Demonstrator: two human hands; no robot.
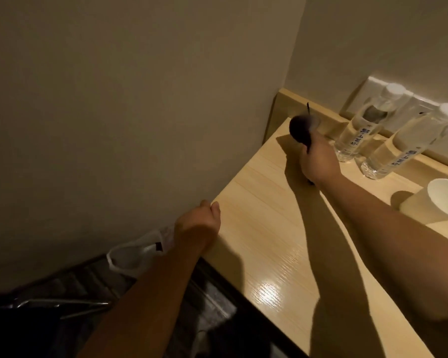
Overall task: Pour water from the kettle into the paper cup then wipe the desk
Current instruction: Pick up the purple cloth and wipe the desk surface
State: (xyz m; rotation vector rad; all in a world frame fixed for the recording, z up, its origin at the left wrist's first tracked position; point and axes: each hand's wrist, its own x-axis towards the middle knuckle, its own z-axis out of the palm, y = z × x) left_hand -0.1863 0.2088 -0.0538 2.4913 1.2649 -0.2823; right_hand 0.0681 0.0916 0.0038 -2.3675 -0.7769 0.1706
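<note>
My right hand point(318, 161) reaches to the back left corner of the light wooden desk point(264, 254) and is shut on a dark rounded object point(299, 130). The object is blurred, with a thin black stem above it, and I cannot tell what it is. A white paper cup point(444, 200) stands upright and apart at the desk's right, under my right forearm's far side. My left hand point(199, 223) rests on the desk's left edge with its fingers curled and nothing in them. No kettle shows clearly.
Two clear water bottles point(360, 130) point(404, 148) with white caps stand along the raised back ledge, in front of a white wall socket panel point(422, 99). A beige wall point(140, 99) borders the desk's left. A plastic bag point(135, 257) and dark metal bars point(62, 306) lie below left.
</note>
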